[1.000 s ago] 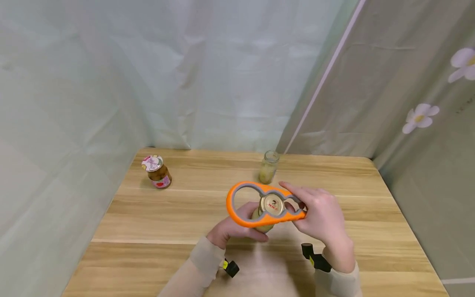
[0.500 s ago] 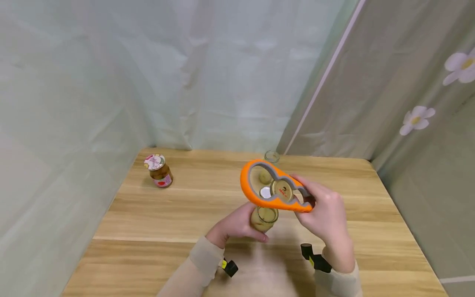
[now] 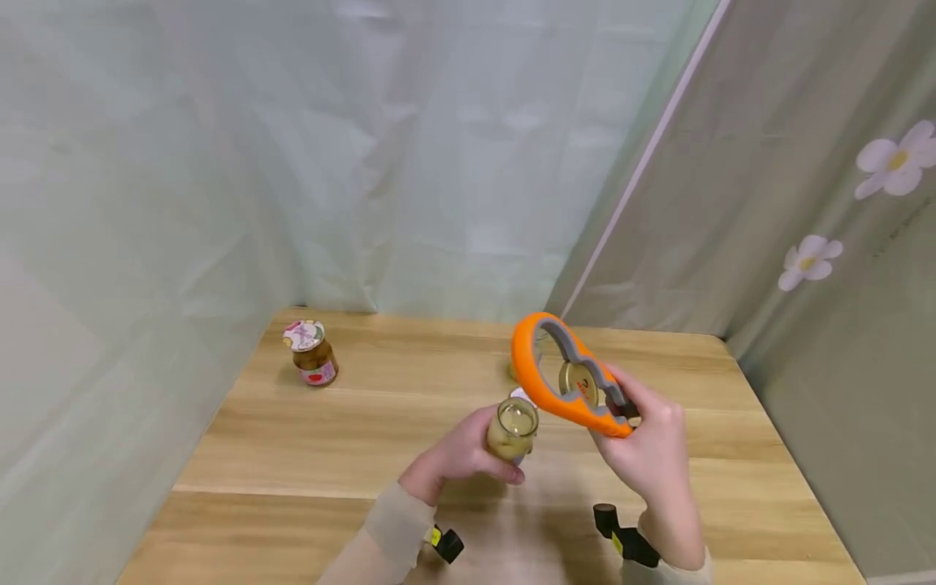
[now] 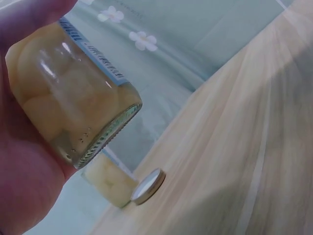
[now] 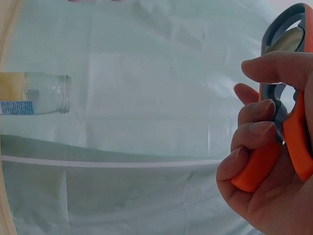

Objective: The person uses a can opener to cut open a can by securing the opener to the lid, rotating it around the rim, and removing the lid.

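Observation:
In the head view my left hand (image 3: 462, 448) grips a lidless glass jar (image 3: 510, 439) from its left side, above the table. Pale round pieces fill this jar (image 4: 68, 88) in the left wrist view, and its base is raised off the wood. My right hand (image 3: 651, 447) holds an orange and grey jar opener (image 3: 523, 357) by its narrow end, fingers curled round the handle. A gold lid (image 3: 578, 382) sits lodged in one of the opener's grey notches, up and to the right of the jar's mouth. The right wrist view shows that lid (image 5: 287, 40) partly behind my fingers.
Behind the opener stands a second lidless jar (image 4: 110, 181), mostly hidden in the head view. A loose lid (image 4: 148, 186) lies beside it on the wooden table (image 3: 409, 382). At the back left is a capped jar (image 3: 314, 359). Curtains (image 3: 453, 162) surround the table.
The opener has come off the jar's top, carrying the gold lid up and to the right, and has tilted. The jar's mouth is now uncovered. My left hand keeps its grip.

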Motion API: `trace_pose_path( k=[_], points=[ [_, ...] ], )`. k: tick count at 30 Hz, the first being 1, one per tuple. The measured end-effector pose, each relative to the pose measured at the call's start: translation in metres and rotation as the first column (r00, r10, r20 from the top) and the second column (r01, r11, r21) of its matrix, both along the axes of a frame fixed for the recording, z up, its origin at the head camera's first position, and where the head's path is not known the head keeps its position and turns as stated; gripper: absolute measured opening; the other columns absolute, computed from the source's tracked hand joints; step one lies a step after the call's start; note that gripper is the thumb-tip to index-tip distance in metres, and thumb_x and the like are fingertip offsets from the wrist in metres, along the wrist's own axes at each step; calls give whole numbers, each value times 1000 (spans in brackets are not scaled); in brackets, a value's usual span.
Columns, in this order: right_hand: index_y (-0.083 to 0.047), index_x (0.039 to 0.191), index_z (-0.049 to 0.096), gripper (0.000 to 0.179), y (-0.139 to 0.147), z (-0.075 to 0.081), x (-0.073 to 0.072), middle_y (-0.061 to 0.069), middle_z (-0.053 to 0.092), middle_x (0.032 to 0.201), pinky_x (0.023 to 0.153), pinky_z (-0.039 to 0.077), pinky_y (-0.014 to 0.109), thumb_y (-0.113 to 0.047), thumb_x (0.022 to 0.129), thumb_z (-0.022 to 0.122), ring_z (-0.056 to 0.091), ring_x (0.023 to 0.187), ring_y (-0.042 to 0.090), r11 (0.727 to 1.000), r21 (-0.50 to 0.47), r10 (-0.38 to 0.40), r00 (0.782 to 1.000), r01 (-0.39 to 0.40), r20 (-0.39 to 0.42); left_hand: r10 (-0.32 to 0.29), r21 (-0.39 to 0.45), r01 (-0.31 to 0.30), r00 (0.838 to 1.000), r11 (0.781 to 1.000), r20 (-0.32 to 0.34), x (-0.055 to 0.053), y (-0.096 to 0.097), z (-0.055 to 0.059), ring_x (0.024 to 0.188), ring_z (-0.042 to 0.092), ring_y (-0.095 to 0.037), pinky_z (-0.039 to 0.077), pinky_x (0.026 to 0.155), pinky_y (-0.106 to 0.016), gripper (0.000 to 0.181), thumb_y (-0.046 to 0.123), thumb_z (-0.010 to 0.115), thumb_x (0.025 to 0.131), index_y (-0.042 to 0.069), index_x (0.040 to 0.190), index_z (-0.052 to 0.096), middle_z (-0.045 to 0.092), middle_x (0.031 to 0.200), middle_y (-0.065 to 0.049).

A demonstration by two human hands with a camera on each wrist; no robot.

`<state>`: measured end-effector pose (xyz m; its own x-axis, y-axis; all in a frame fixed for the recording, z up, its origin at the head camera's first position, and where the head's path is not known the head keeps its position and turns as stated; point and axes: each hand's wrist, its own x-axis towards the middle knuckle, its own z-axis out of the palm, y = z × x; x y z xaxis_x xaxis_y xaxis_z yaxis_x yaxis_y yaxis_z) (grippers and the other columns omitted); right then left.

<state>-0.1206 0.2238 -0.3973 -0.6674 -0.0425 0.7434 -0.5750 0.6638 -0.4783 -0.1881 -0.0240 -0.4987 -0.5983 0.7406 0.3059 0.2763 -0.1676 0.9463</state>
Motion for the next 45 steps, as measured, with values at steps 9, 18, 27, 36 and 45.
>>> trace_pose_path(
  k=[9,18,27,36,45],
  points=[
    [-2,113,79,49,8,4,0,-3,64,72,62,51,14,11,67,84,57,62,6,999,-6,-40,999,39,-33,172,5,-173,981,985,95,-12,-11,3,98,65,-22,54,97,-40,62,-3,89,78,-2,132,60,69,106,-13],
    [0,114,79,51,10,2,2,-1,67,73,62,53,14,13,65,82,61,63,7,999,-33,-38,999,37,-31,481,-45,-480,866,876,137,-25,-15,-4,99,64,-28,49,100,-47,63,6,92,82,7,136,60,68,107,-9],
    [0,114,79,51,13,-3,5,0,68,74,62,53,14,13,65,84,60,63,7,998,-39,-48,999,47,-25,674,-114,-664,727,739,132,-63,-10,-33,119,62,-28,44,110,-54,71,13,95,82,14,144,61,68,129,-8],
    [-2,114,79,48,17,0,2,-1,67,74,63,52,15,8,68,85,60,63,8,999,-25,-43,999,42,-32,718,-128,-707,672,695,182,-90,-6,-37,123,61,-30,42,112,-57,71,17,94,83,17,144,59,67,131,-8],
    [-7,116,80,52,19,2,1,-7,61,75,63,52,15,8,68,87,57,64,9,999,-4,-40,999,40,-12,737,-129,-726,656,675,165,-117,4,-36,128,59,-29,37,118,-55,70,14,94,84,19,145,60,65,136,-5]
  ],
)
